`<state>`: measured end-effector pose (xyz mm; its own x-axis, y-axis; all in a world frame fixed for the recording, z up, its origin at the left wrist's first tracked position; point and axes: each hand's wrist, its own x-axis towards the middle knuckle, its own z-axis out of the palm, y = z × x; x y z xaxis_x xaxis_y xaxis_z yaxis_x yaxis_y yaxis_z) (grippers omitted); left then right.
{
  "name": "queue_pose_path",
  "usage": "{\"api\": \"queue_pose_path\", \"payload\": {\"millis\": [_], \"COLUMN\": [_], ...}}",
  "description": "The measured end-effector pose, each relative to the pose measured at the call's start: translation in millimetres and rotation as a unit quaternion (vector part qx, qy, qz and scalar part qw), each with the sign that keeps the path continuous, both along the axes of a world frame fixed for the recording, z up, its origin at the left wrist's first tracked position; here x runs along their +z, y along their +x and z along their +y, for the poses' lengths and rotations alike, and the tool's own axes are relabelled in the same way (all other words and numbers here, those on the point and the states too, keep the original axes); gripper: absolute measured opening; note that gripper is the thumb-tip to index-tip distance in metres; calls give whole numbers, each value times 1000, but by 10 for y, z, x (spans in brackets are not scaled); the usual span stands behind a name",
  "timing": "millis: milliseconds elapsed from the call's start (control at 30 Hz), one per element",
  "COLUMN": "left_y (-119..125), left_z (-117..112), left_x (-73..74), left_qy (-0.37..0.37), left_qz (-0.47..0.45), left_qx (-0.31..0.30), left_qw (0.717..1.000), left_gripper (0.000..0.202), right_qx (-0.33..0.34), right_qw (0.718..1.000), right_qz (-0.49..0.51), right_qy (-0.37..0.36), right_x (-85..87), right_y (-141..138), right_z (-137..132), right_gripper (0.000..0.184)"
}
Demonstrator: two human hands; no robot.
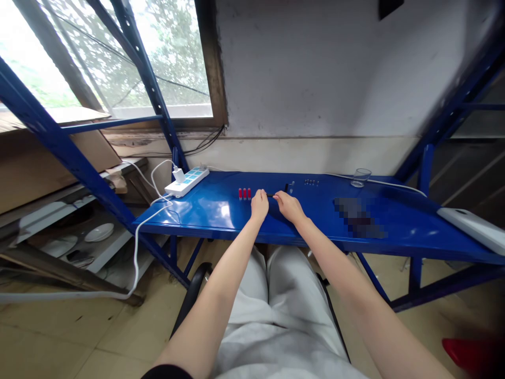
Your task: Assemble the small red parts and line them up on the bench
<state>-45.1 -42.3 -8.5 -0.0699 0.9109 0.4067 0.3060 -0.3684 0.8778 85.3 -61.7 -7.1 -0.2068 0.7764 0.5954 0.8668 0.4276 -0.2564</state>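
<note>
Over the blue table [213,210], my left hand [259,205] and my right hand [290,207] are close together, fingers closed. A thin black stick-like piece [270,195] spans the gap between them, pinched at both ends; its exact kind is too small to make out. Just left of my left hand stand several small red cylinders [244,194] in a row. Beyond my right hand lie a short black piece [286,187] and tiny clear pieces [292,184]. Farther right is a row of tiny pale parts [311,182].
A white power strip [187,182] with a plugged-in charger lies at the table's left end. A drinking glass [360,178] stands at the back right, near a blurred-out dark object [357,216]. A white flat device [473,227] sits at the right edge. Blue posts [148,68] rise at both sides.
</note>
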Motion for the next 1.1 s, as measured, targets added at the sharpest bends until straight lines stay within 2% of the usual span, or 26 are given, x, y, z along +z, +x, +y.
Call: {"api": "queue_pose_path", "payload": {"millis": [367, 833, 1100], "left_y": [-16, -45, -63], "left_z": [-20, 57, 44], "left_x": [28, -57, -47], "left_qy": [20, -2, -11], "left_qz": [22, -45, -83], "left_qx": [59, 34, 37], "left_qw": [998, 998, 996], "left_gripper": [40, 50, 51], "right_qx": [10, 11, 14], "right_qw": [1000, 1000, 999], "right_qz": [4, 10, 41], "right_qy": [-12, -11, -13], "right_x": [23, 12, 30], "right_y": [-1, 18, 87], "right_z": [-31, -27, -40], "right_gripper": [40, 38, 39]}}
